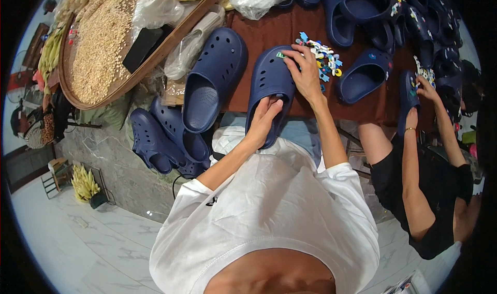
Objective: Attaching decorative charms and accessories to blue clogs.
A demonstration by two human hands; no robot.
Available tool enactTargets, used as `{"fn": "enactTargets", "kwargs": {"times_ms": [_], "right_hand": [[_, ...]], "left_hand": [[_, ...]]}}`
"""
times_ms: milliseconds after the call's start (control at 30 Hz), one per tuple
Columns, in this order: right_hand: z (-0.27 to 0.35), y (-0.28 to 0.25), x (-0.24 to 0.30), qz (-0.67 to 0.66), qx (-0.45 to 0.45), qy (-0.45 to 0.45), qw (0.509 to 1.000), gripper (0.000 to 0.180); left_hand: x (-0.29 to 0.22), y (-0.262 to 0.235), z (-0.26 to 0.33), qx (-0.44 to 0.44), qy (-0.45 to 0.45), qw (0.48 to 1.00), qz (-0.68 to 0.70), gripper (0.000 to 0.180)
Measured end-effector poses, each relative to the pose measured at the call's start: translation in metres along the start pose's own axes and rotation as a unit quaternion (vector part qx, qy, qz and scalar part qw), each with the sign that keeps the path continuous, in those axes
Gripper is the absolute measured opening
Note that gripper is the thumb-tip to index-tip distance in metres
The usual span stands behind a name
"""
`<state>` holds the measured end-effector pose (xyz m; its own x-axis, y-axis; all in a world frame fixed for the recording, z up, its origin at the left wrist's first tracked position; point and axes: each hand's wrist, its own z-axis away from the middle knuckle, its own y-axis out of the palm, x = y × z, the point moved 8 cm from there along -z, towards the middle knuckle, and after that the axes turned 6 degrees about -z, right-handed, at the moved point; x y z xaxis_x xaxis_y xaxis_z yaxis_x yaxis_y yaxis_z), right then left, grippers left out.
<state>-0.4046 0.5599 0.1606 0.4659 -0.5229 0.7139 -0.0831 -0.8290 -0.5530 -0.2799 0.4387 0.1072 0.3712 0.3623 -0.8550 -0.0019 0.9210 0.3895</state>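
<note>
Clog-decorating going on here, as far as I can tell. Everything sits on or around a brown table [269, 32], so I'll use that as the anchor.

Right at the table's near edge, the person in the white shirt has a navy clog [269, 81] lying toe-away. Their left hand [265, 119] is wrapped around the heel opening, thumb on the rim and fingers tucked inside, so that's a firm hold on the shoe. Their right hand [305, 74] sits on the toe end, fingertips pinched together around a small green charm [281, 55] pressed at the holes. Looks clamped on it, though the charm is tiny.

Just past that hand, further onto the table, there's a pile of colourful charms [323, 61]. Beside the held clog, on the table's left part, lies a second navy clog [209, 79] with no charms that I can see. More plain ones hang below the table's left edge [165, 138].

At the table's far right corner there's a heap of clogs [409, 14] that already show coloured bits, so I'd guess those are done. A co-worker's hands [422, 89] at the right edge are busy with another clog [408, 99].

My read: this shoe is barely started, one charm going in, with lots of charms and several bare clogs left.
</note>
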Motion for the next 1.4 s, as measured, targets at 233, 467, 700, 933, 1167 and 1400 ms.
{"fn": "enactTargets", "kwargs": {"times_ms": [233,467,700,933,1167,1400], "right_hand": [[0.051,-0.019,0.008,-0.040,-0.039,0.058,0.997,0.019],[0.100,-0.028,-0.012,0.111,-0.043,0.133,0.984,0.016],[0.070,-0.036,-0.019,0.138,-0.077,0.097,0.983,0.020],[0.058,-0.023,-0.028,0.184,-0.048,0.054,0.980,0.036],[0.064,-0.018,-0.031,0.180,-0.045,0.033,0.982,0.034],[0.071,-0.010,-0.031,0.201,-0.060,0.020,0.978,0.040]], "left_hand": [[-0.003,-0.020,-0.004,-0.044,-0.004,0.995,0.090,0.026],[-0.005,-0.025,-0.014,-0.076,0.012,0.994,0.075,0.024],[-0.003,-0.018,-0.024,-0.070,-0.029,0.994,0.080,0.034],[0.004,-0.016,-0.030,-0.061,-0.018,0.993,0.098,0.056],[-0.038,-0.013,-0.006,0.005,-0.008,0.995,0.098,0.041],[-0.119,-0.073,0.058,-0.014,0.108,0.968,0.227,0.035]]}}
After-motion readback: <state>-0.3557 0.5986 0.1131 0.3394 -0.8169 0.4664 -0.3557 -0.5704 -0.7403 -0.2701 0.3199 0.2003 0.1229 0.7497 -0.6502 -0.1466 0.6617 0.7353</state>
